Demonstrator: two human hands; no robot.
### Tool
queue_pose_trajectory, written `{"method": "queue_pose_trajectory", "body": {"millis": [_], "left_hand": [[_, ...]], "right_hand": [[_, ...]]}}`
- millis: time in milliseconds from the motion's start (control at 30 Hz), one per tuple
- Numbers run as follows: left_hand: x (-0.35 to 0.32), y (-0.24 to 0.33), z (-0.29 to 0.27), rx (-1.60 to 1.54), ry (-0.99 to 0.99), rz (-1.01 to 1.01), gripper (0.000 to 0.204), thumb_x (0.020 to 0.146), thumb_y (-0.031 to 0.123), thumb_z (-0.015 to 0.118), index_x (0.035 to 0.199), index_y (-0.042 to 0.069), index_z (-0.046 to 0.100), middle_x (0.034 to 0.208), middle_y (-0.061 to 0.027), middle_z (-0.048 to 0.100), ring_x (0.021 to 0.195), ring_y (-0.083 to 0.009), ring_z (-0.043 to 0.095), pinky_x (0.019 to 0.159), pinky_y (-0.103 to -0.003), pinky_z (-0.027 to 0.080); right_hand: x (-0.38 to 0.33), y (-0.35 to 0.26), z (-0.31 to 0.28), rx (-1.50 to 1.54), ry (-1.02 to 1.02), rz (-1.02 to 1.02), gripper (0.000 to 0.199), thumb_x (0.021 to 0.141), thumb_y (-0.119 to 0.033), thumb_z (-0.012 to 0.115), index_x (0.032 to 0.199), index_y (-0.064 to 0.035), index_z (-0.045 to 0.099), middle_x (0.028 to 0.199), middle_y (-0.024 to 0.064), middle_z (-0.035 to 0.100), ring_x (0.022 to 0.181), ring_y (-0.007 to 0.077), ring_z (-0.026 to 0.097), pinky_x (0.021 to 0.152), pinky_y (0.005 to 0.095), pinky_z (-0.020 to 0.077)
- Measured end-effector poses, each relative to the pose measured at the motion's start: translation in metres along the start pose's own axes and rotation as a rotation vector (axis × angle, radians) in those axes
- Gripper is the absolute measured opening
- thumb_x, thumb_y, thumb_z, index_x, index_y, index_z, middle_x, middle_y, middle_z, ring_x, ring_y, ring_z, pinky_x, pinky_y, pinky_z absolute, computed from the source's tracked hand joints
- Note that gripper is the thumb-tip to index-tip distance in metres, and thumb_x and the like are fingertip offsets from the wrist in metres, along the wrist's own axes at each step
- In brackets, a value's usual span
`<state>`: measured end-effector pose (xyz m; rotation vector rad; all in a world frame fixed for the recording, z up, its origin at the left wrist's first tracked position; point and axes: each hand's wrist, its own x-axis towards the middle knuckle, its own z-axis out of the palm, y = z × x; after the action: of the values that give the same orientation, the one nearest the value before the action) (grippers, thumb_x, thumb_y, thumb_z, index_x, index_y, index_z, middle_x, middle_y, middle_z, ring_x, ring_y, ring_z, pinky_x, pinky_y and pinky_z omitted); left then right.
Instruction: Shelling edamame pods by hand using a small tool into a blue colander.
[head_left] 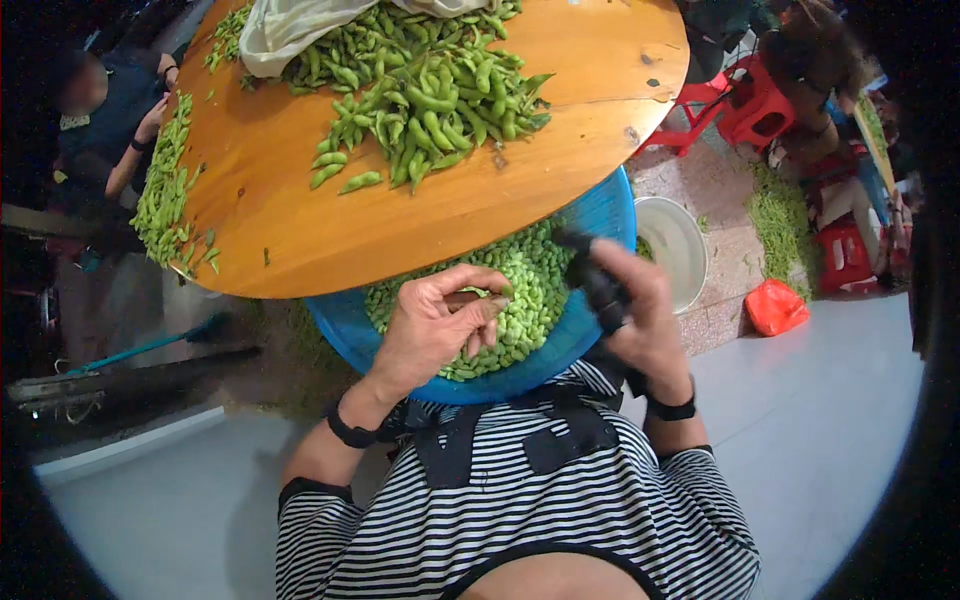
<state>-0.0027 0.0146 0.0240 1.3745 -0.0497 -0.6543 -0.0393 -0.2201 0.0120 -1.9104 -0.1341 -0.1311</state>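
Note:
My left hand [436,318] is over the blue basket [345,335], thumb and fingertips pinched on a green edamame pod [487,292], mostly hidden by the fingers. To its right my right hand [645,310] is closed around a black tool [600,290], smeared by motion, so its kind cannot be made out. Shelled green beans [520,290] fill the basket below both hands. Part of the basket lies under the near edge of the round wooden table [330,230]. On that table a heap of unshelled pods [430,110] is piled.
A pale plastic bag [290,30] rests behind the heap. At the left, another person [110,130] has hands by a row of pods [165,190]. A white bucket [680,255], a red bag [775,307], scattered pods [780,220] and red stools [765,110] are on the right.

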Motion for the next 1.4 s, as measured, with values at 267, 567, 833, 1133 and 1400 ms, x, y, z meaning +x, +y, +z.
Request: {"method": "queue_pose_trajectory", "body": {"millis": [267,567,833,1133,1400], "left_hand": [[0.010,-0.011,-0.012,-0.090,-0.003,0.062,0.012,0.088,0.003,0.065,0.097,-0.004,0.061,0.072,-0.0089,0.063,0.059,-0.0124,0.061,0.047,-0.022,0.049],[0.016,-0.015,-0.013,0.001,0.007,0.022,0.007,0.087,0.001,0.065,0.089,-0.006,0.063,0.068,-0.0071,0.062,0.054,-0.0092,0.058,0.045,-0.021,0.047],[0.018,-0.012,-0.010,0.014,0.023,-0.001,0.007,0.085,0.001,0.067,0.086,-0.005,0.063,0.069,-0.0093,0.063,0.055,-0.0127,0.060,0.045,-0.022,0.049],[0.017,-0.017,-0.012,-0.067,0.008,0.008,0.005,0.085,0.000,0.065,0.083,-0.003,0.062,0.066,-0.0091,0.062,0.052,-0.0120,0.059,0.043,-0.022,0.046],[0.019,-0.026,-0.018,-0.589,-0.170,-0.122,0.010,0.086,0.006,0.068,0.090,0.000,0.060,0.074,-0.0109,0.063,0.055,-0.0123,0.059,0.043,-0.023,0.044]], "right_hand": [[0.016,-0.027,0.042,0.174,-0.165,0.106,0.025,0.079,-0.001,0.061,0.104,0.0029,0.062,0.077,0.0133,0.061,0.065,0.0190,0.057,0.062,0.0292,0.0455],[0.017,-0.001,0.044,0.029,-0.151,-0.107,0.016,0.079,-0.003,0.063,0.092,0.0033,0.057,0.074,0.0112,0.048,0.066,0.0251,0.049,0.060,0.0336,0.0400],[0.017,-0.003,0.038,0.085,-0.199,-0.104,0.017,0.076,-0.003,0.063,0.089,0.0040,0.055,0.073,0.0123,0.044,0.067,0.0272,0.047,0.061,0.0339,0.0387],[0.019,0.005,0.037,0.152,-0.238,-0.114,0.015,0.081,-0.004,0.062,0.093,0.0045,0.058,0.073,0.0099,0.047,0.067,0.0225,0.049,0.060,0.0324,0.0393],[0.014,0.006,0.040,0.897,-0.309,0.450,0.018,0.082,-0.004,0.064,0.100,0.0013,0.062,0.066,-0.0028,0.049,0.054,0.0052,0.044,0.048,0.0230,0.0327]]}}
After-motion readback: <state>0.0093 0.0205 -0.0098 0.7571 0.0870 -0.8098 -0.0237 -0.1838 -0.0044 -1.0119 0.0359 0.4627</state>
